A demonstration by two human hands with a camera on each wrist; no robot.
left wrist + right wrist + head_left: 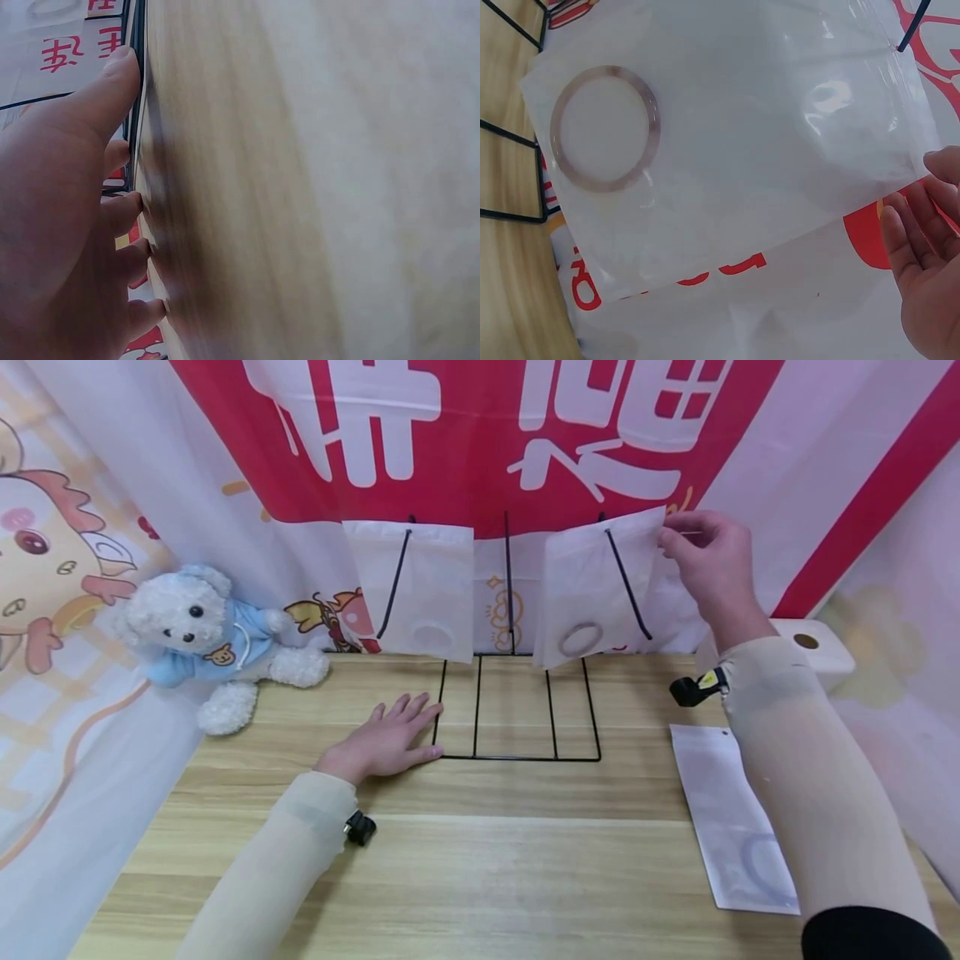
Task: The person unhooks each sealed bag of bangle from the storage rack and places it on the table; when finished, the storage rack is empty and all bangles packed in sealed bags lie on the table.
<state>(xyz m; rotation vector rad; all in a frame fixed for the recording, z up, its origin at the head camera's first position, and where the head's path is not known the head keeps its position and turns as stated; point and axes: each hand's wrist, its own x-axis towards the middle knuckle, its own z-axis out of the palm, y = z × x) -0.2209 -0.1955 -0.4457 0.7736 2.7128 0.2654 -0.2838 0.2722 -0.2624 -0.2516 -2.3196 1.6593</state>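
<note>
My right hand [712,556] pinches the upper outer corner of a translucent white plastic bag [573,577], which hangs tilted on a hook of the black wire rack [517,759]. A bangle-like ring [606,129] shows through this bag in the right wrist view. Flat on the table, my left hand [386,739] has its fingers spread, and its thumb and fingertips touch the left side of the rack's base. On the rack's left hook hangs a similar bag [420,581], with a faint ring inside.
Another bag [731,827] with a ring lies on the wooden table [510,877] at the right, partly under my forearm. A white plush bear [217,635] in blue sits at the left. Behind my right wrist stands a white box [817,647]. A printed cloth [465,452] hangs behind the rack.
</note>
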